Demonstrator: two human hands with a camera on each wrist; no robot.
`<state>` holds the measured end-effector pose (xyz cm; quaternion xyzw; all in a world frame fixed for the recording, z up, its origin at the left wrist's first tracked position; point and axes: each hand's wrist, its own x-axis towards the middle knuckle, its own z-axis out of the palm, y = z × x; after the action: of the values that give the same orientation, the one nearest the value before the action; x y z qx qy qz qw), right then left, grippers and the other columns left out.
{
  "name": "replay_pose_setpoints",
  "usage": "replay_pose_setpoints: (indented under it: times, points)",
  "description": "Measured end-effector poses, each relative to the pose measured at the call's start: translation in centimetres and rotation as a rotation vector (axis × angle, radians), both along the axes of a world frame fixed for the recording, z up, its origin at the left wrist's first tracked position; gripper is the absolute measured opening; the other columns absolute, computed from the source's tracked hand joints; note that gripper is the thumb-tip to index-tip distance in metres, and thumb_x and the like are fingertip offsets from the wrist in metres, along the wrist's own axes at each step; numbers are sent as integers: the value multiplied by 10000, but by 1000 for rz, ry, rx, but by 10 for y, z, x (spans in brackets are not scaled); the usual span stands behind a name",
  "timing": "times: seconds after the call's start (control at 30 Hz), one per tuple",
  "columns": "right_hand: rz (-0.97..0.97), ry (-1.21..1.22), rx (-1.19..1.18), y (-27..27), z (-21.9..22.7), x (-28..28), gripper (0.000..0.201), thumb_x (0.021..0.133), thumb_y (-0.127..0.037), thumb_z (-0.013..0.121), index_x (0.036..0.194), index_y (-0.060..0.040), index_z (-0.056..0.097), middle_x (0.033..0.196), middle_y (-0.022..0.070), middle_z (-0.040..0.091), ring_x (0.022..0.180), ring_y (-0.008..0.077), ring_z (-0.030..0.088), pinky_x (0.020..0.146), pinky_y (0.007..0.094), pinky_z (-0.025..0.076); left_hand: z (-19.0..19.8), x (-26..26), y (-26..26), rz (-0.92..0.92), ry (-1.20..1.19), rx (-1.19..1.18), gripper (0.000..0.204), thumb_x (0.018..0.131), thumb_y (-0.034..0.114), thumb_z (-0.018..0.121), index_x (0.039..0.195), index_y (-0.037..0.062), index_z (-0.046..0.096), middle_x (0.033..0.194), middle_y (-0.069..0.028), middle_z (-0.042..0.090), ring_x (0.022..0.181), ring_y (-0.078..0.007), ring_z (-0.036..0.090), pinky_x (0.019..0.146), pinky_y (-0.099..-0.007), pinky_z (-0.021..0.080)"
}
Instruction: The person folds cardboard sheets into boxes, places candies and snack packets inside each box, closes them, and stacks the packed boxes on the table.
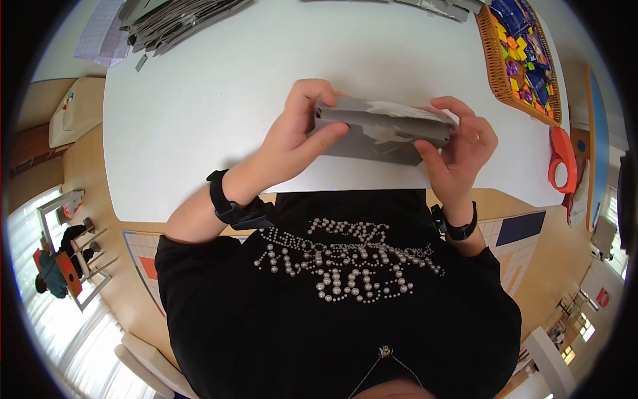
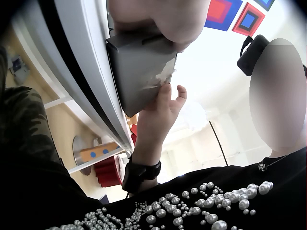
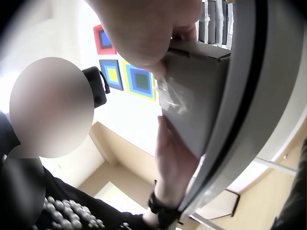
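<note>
A grey cardboard box (image 1: 389, 145) with whitish, torn-looking patches along its upper side is at the front edge of the white table (image 1: 212, 106). At its left end my left hand (image 1: 292, 136) grips it, thumb on the near side. The right hand (image 1: 464, 149) holds the opposite end, its thumb also on the near side and a forefinger raised behind. In the left wrist view, a broad side of the box (image 2: 139, 72) shows between the two hands. A crumpled, shiny patch on the box (image 3: 196, 96) appears in the right wrist view.
A stack of flat grey cardboard (image 1: 176, 26) lies at the back left, near a small grey scrap (image 1: 141, 63). More grey cardboard (image 1: 432, 6) is along the far edge. At right are a wicker basket (image 1: 492, 63) of colourful wrapped sweets and a red-orange object with a round opening (image 1: 561, 156).
</note>
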<state>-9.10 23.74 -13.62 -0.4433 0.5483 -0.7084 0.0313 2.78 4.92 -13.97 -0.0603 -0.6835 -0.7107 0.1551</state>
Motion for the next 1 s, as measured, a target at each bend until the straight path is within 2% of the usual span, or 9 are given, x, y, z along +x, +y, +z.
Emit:
replay_pose_setpoints:
  times: [0.07, 0.13, 0.3, 0.47, 0.53, 0.63, 0.73, 0.87, 1.0]
  points:
    - [30, -69, 77, 8, 7, -5, 485, 816, -30, 591, 1231, -58, 341, 1167, 203, 455, 1036, 245, 507, 804, 330, 461, -4, 3, -7, 44, -179, 141, 198, 905, 55, 465, 1058, 103, 351, 1017, -26, 445, 885, -78, 404, 780, -218, 354]
    - [270, -280, 151, 14, 11, -9, 422, 854, -62, 537, 1227, -11, 345, 1210, 203, 437, 1039, 248, 510, 852, 346, 439, -3, 3, -7, 57, -174, 188, 191, 905, 56, 466, 1056, 101, 357, 1003, -15, 424, 892, -73, 392, 782, -208, 345]
    - [307, -446, 115, 18, 11, -10, 368, 880, -104, 502, 1205, 32, 397, 1197, 190, 471, 1059, 244, 511, 882, 346, 423, -9, 5, -13, 21, -206, 287, 159, 908, 67, 461, 1041, 97, 380, 1016, 4, 390, 916, -66, 367, 800, -199, 332]
    - [398, -440, 108, 20, 12, -16, 282, 891, -96, 485, 1137, 42, 487, 1152, 178, 519, 1077, 240, 508, 888, 346, 425, 4, 3, -8, 52, -225, 306, 186, 921, 119, 460, 1100, 69, 449, 1033, 1, 459, 942, -73, 431, 834, -220, 365]
    - [487, -567, 87, 24, 16, -16, 241, 888, -71, 483, 1099, 40, 515, 1137, 173, 531, 1044, 232, 527, 876, 344, 434, 5, 3, -8, 39, -211, 303, 185, 923, 122, 459, 1098, 62, 467, 1034, -3, 478, 947, -76, 449, 837, -224, 372]
    - [478, -460, 164, 26, 14, -20, 186, 871, -54, 508, 1030, 34, 548, 1080, 164, 557, 1007, 223, 542, 863, 336, 437, 5, 3, -8, 13, -174, 267, 178, 925, 122, 455, 1083, 51, 492, 1034, -8, 502, 952, -83, 472, 839, -230, 382]
    - [457, -529, 125, 25, 15, -15, 130, 850, -22, 527, 965, 27, 564, 1013, 147, 575, 954, 204, 552, 838, 318, 437, 2, 4, -10, -17, -159, 225, 167, 924, 115, 451, 1068, 46, 498, 1032, -14, 507, 949, -88, 477, 837, -234, 383]
    - [432, -522, 121, 24, 14, -10, 113, 838, 1, 533, 946, 20, 562, 971, 129, 574, 916, 184, 551, 808, 302, 440, 1, 6, -11, -61, -164, 129, 161, 922, 108, 447, 1059, 41, 497, 1027, -22, 507, 944, -92, 470, 835, -237, 378]
    - [364, -546, 105, 23, 9, -2, 114, 840, 8, 530, 950, 17, 560, 963, 117, 565, 895, 174, 547, 789, 291, 439, 1, 6, -9, -55, -176, 145, 158, 920, 108, 448, 1053, 38, 496, 1022, -22, 505, 943, -93, 462, 837, -237, 371]
